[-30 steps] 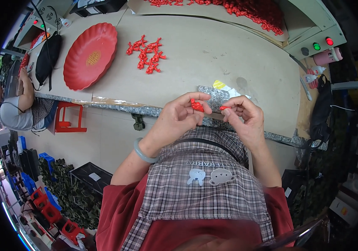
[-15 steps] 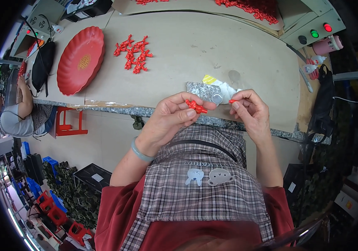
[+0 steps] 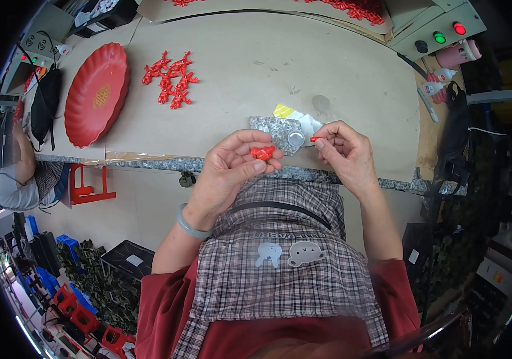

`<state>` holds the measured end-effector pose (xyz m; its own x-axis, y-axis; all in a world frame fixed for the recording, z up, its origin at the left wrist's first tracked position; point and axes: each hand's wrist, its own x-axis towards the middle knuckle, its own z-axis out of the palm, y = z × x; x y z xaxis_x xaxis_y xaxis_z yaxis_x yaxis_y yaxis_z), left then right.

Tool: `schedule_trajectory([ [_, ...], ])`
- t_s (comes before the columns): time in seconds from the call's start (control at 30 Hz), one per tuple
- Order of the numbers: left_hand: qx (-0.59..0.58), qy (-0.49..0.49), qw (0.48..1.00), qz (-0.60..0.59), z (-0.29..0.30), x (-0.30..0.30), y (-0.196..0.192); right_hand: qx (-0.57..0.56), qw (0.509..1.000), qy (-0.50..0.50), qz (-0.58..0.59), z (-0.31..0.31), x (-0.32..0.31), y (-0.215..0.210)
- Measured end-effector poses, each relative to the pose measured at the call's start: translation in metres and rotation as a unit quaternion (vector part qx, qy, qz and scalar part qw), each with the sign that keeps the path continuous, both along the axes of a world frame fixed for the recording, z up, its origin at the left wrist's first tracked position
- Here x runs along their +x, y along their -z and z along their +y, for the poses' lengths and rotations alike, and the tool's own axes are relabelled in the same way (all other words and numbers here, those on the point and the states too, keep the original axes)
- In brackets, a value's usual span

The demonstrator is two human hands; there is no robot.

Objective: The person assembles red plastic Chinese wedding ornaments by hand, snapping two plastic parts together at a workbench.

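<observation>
My left hand (image 3: pixel 235 161) is closed on a small glossy red figurine (image 3: pixel 262 153), held by thumb and fingers above the table's near edge. Between the thumb and forefinger of my right hand (image 3: pixel 344 151) is a tiny red piece (image 3: pixel 314 139), apart from the figurine. Just beyond both hands lies a speckled grey stone slab (image 3: pixel 268 127) bearing a small round metal dish (image 3: pixel 295 138). A white and yellow packet (image 3: pixel 301 118) lies beside the slab. Farther left, several red figurines (image 3: pixel 172 78) rest in a cluster on the table.
A large red scalloped tray (image 3: pixel 98 96) stands at the left of the paper-covered table (image 3: pixel 220 66). More red pieces (image 3: pixel 358 11) are heaped at the back. A control box (image 3: pixel 438 37) with lit buttons and small white bottles (image 3: pixel 438 84) are at right. A co-worker (image 3: pixel 19 176) sits far left.
My view has shifted, so the table's things appear farther left. The figurine in my left hand has turned, and both hands still hold their pieces.
</observation>
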<state>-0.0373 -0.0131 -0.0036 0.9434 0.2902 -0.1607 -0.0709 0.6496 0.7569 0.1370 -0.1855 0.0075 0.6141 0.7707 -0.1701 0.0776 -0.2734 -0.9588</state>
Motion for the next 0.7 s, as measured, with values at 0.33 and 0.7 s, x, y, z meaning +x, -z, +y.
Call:
schedule_trajectory([
  [0.33, 0.005, -0.003, 0.999, 0.040, 0.004, -0.008, 0.005, -0.024, 0.999, 0.011, -0.037, 0.006, -0.002, 0.005],
  [0.7, 0.022, -0.021, 0.998, 0.052, 0.003, -0.006, 0.002, -0.005, 0.979, -0.026, -0.204, 0.012, -0.004, 0.005],
])
